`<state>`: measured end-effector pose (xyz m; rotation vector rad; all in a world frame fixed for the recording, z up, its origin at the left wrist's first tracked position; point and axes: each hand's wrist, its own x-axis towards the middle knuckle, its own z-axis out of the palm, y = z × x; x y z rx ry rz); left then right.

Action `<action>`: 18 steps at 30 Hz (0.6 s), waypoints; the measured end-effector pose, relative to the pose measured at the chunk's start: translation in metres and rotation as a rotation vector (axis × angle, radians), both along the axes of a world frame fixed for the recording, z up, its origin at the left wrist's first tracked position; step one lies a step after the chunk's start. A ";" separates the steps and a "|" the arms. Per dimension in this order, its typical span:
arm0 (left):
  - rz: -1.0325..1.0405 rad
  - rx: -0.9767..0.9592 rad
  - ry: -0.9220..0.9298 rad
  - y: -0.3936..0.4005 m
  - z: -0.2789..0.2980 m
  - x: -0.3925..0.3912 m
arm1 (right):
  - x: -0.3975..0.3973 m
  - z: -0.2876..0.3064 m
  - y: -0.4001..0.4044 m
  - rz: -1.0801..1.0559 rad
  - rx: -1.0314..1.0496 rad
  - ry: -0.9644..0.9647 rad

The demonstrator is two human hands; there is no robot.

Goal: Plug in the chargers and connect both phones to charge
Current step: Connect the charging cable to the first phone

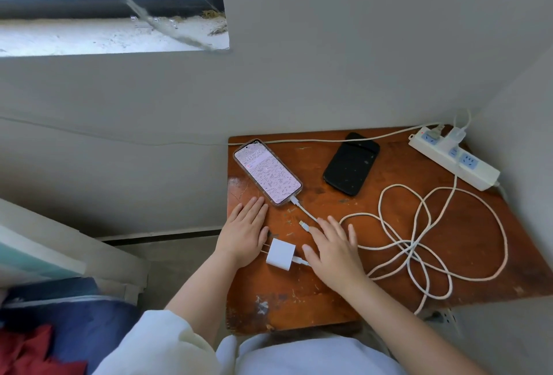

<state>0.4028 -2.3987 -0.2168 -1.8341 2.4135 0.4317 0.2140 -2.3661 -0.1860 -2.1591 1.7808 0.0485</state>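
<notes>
Resting flat, both empty – left hand (244,232), right hand (332,247) | white charger (280,255) between them, prongs pointing left | lit phone (267,172) long axis diagonal, cable plugged at near end | black phone (351,163) unplugged

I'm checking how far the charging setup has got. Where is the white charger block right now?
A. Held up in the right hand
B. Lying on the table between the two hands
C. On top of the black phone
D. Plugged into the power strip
B: the white charger block lies flat on the wooden table, prongs bare, between the left hand and right hand, far from the power strip.
</notes>
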 end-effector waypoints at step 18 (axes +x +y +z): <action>0.021 -0.029 0.142 0.005 -0.001 0.006 | -0.011 0.024 0.012 0.067 -0.133 -0.300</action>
